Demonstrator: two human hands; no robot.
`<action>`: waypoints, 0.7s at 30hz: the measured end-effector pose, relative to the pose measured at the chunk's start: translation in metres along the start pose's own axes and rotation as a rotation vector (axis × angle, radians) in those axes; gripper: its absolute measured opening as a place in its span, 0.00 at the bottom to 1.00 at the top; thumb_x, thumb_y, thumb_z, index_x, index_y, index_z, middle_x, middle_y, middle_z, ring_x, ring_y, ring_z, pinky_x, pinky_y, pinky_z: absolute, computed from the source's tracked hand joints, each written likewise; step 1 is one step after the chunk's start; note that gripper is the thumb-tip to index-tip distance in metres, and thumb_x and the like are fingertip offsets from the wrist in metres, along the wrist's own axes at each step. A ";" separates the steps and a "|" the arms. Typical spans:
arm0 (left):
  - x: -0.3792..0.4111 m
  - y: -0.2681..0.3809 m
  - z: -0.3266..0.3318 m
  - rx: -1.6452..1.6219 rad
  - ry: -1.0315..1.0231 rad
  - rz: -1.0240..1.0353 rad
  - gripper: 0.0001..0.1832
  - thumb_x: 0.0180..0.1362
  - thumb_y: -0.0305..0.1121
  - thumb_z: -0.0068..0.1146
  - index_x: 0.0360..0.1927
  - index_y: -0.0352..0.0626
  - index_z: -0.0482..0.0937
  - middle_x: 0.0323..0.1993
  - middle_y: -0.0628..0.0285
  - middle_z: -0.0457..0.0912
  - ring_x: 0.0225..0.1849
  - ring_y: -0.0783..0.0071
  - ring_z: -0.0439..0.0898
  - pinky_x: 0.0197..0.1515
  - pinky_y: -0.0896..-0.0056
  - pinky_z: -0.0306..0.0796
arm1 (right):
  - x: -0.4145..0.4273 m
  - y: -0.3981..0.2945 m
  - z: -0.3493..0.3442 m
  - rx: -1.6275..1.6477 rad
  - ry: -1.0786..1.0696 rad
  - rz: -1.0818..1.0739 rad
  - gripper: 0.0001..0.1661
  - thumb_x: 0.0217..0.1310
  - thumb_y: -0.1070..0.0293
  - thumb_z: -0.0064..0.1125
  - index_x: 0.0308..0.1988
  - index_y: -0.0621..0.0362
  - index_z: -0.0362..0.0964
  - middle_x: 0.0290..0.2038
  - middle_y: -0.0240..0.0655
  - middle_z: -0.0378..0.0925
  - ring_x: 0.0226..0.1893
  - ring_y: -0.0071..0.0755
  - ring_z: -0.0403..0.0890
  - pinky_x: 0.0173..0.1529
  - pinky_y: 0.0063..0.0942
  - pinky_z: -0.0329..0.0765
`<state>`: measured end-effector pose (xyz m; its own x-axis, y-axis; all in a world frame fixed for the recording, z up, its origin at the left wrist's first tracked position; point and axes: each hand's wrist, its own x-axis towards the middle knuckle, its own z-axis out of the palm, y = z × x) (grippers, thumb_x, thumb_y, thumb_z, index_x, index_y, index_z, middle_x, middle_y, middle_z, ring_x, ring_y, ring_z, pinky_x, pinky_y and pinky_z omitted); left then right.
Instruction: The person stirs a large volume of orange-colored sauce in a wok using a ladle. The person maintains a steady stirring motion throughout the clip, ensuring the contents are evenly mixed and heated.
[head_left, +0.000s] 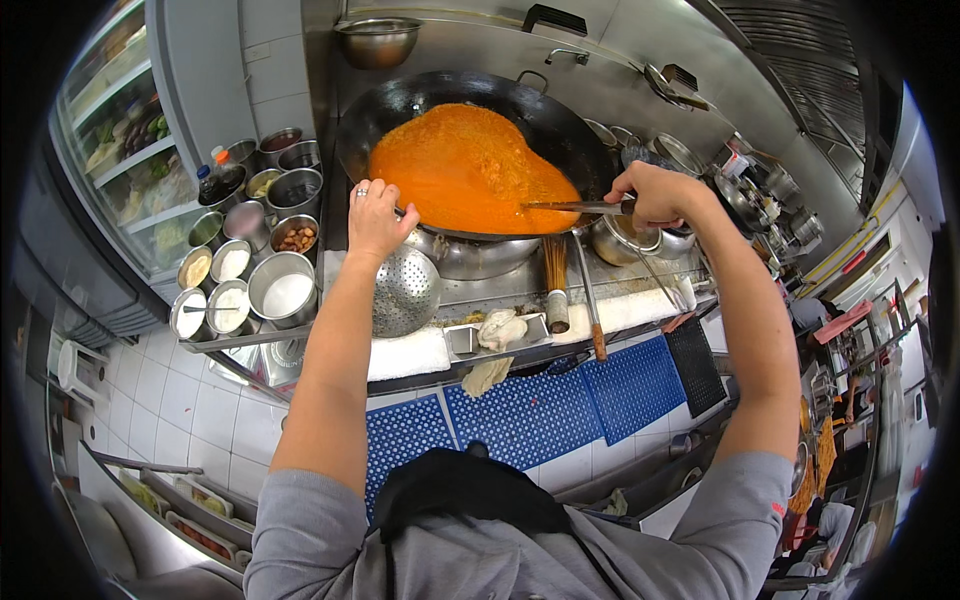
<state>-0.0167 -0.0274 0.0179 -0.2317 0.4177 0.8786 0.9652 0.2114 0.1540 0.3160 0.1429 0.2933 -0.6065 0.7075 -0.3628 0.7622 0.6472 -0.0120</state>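
A large black wok (592, 150) sits on the range, holding a thick orange sauce (457, 165). My left hand (379, 221) grips the wok at its near left edge; whether by the rim or a loop handle is hidden by the fingers. My right hand (656, 193) is closed around the handle of a long metal utensil (577, 207). Its far end dips into the sauce near the right side, so its head is out of sight. Below my left hand lies a round perforated skimmer (406, 292).
Metal pots of seasonings (283, 292) crowd the left. A bamboo wok brush (555, 285), a wooden-handled tool (590, 300) and a rag (501, 330) lie along the front ledge. Steel pots (626, 240) stand right. Blue perforated mats (525, 405) cover the floor. People work far right.
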 end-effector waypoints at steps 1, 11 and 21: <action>0.000 -0.001 0.000 -0.002 0.003 -0.001 0.13 0.49 0.39 0.68 0.28 0.42 0.79 0.34 0.57 0.75 0.44 0.54 0.76 0.58 0.51 0.70 | -0.004 0.002 -0.004 0.011 -0.027 -0.009 0.40 0.44 0.84 0.68 0.61 0.51 0.80 0.17 0.31 0.72 0.15 0.27 0.72 0.19 0.31 0.66; 0.000 -0.001 0.004 -0.020 0.027 -0.009 0.12 0.47 0.38 0.68 0.26 0.43 0.77 0.32 0.57 0.75 0.42 0.53 0.76 0.57 0.51 0.70 | 0.022 0.005 0.021 -0.095 0.168 -0.164 0.29 0.52 0.66 0.74 0.56 0.50 0.84 0.57 0.44 0.83 0.58 0.48 0.83 0.59 0.38 0.81; 0.003 -0.001 0.008 -0.018 0.069 -0.001 0.12 0.43 0.36 0.69 0.24 0.45 0.75 0.30 0.58 0.73 0.39 0.54 0.75 0.51 0.52 0.70 | 0.160 -0.025 0.054 -0.034 0.337 -0.117 0.21 0.61 0.73 0.61 0.53 0.49 0.83 0.54 0.48 0.85 0.56 0.52 0.85 0.61 0.46 0.82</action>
<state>-0.0196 -0.0196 0.0168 -0.2239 0.3555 0.9075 0.9672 0.1957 0.1619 0.2123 0.2242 0.1852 -0.7344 0.6779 -0.0334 0.6784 0.7347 -0.0020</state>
